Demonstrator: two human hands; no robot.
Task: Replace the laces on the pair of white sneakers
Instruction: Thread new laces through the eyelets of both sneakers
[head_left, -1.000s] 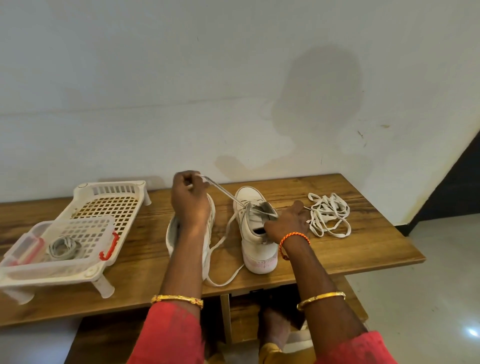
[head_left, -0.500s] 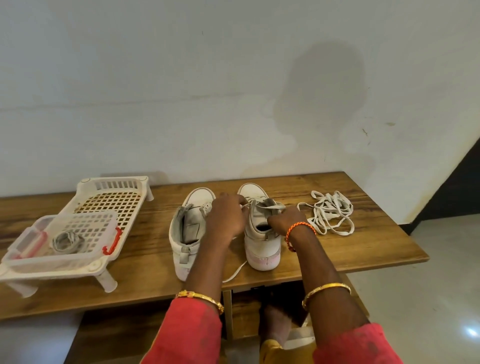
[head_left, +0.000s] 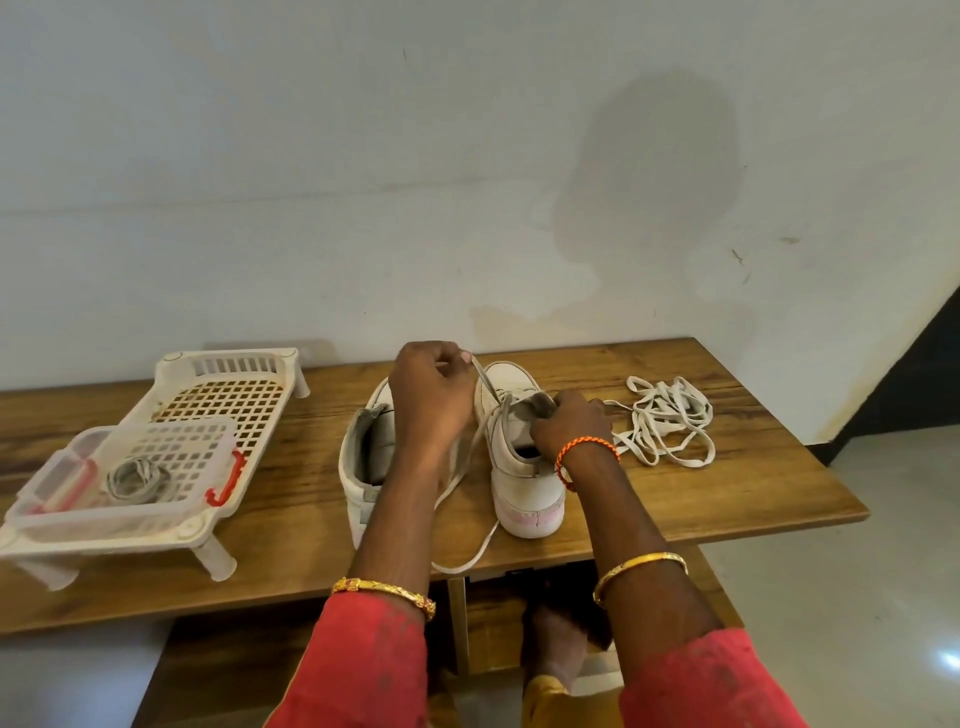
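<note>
**On the wooden table: two sneakers, one lace in work**

On the table, sitting side by side: left sneaker, right sneaker. Pinching one lace taut with left hand; gripping right sneaker's tongue with right hand. Lying right: one tangled lace pile. Standing left: one rack, one clear box.

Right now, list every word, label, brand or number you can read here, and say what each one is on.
None can be read.
Right sneaker: no brand or mark legible.
Left sneaker: nothing legible on it.
Clear plastic box and white rack: no labels visible.
</note>
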